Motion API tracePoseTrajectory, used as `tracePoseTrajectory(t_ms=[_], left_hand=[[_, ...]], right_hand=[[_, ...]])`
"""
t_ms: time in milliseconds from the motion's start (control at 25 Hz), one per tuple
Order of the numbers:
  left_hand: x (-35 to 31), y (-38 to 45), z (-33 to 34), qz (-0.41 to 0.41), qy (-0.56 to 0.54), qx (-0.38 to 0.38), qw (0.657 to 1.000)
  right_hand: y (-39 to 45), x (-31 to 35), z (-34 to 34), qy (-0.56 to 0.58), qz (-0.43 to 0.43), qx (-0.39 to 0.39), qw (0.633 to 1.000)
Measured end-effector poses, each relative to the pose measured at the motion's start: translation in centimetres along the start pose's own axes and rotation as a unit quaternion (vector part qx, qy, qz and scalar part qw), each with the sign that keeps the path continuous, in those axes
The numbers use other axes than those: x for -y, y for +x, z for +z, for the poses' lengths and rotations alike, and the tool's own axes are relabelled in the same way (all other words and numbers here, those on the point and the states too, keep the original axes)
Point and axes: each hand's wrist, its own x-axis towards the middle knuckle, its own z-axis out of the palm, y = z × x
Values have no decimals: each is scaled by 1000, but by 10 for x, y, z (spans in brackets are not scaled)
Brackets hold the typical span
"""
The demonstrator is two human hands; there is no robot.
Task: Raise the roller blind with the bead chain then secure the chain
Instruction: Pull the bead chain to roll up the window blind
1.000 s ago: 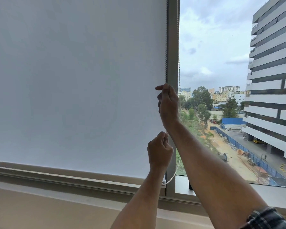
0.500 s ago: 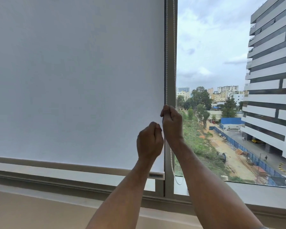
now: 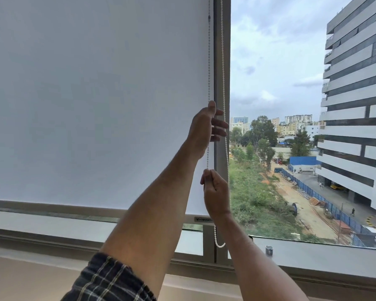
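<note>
Okay, hands have swapped heights versus half a second ago: then both fists sat side by side at mid-frame, now I see the left hand (image 3: 204,129) up high and the right hand (image 3: 215,192) below it. The blind's bottom rail (image 3: 201,219) also sits a bit higher off the window frame (image 3: 139,240) than it did a second ago, so more glass shows under it.

Left grip: fingers loosely spread and curled beside the near strand, thumb up against the mullion (image 3: 220,72); I cannot tell if it is actually pinching the chain. Right grip: thumb and fingers pressed together on the near strand of the bead chain (image 3: 208,61), pinched right at the fingertips.

Chain itself: white beads, two strands running down from the top of the frame, one along the blind's right edge, one over the mullion. Its loop hangs slack below the right wrist, bottoming out just above the sill (a small dark connector sits high on the near strand).

Roller blind (image 3: 96,101): plain white fabric, flat, covering nearly all of the left pane. Right pane is uncovered. Plaid sleeve (image 3: 109,281) shows on the left arm.
</note>
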Motion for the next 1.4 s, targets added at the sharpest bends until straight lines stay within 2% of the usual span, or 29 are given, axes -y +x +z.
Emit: tracePoseTrajectory(t_ms=[40,120,200,280,320,440,600,680,800,920,1120,1280,1400], left_hand=[[6,-2,0,-18,-45,20,999],[21,-4,3,-33,-74,2,997],[37,-6,8,-15,-3,-72,997],[50,-8,11,24,89,-159,983],[55,-8,12,41,105,-178,978],[59,-12,11,78,116,-180,974],[61,-12,3,98,135,-206,964],[62,-12,0,93,131,-222,962],[63,-16,2,80,107,-227,965],[79,-33,7,77,124,-224,964],[126,-70,9,51,118,-225,966],[153,-92,13,34,115,-231,966],[170,-103,19,19,122,-217,968]], right_hand=[[-4,-4,-3,-3,5,-2,1000],[-16,-14,-10,-13,15,7,1000],[-28,-24,-12,-29,25,33,999],[-37,-29,-11,-45,26,62,997],[-39,-29,-11,-49,27,77,996],[-29,-22,-14,-42,2,88,995],[23,13,-13,-7,-53,-53,997],[58,46,-8,-21,-73,-77,994],[105,91,2,-32,-59,-35,997],[133,124,16,27,18,13,999],[139,145,27,87,109,28,990],[129,141,35,123,100,35,987],[121,132,40,69,47,-11,996]])
